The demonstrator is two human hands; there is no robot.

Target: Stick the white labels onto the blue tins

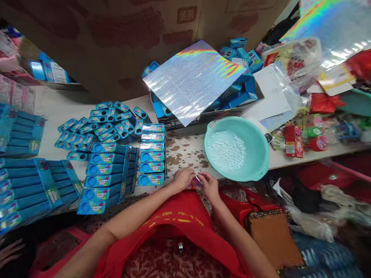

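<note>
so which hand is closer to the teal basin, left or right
Right. The right hand is just off the near left side of the teal basin; the left hand is farther left, toward the stacked blue boxes.

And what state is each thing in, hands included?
Left hand: pinching small shiny item
Right hand: pinching same item
Turquoise basin: upright, holding white pieces
White pieces: loose, spread out
Shiny sheet: lying across black carton
Black carton: open-topped, partly covered
Blue boxes: some lined up, others heaped

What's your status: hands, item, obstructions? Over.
Left hand, right hand: both pinching. Small shiny purple piece between them. Round turquoise plastic basin rightward, not blocking.
</note>
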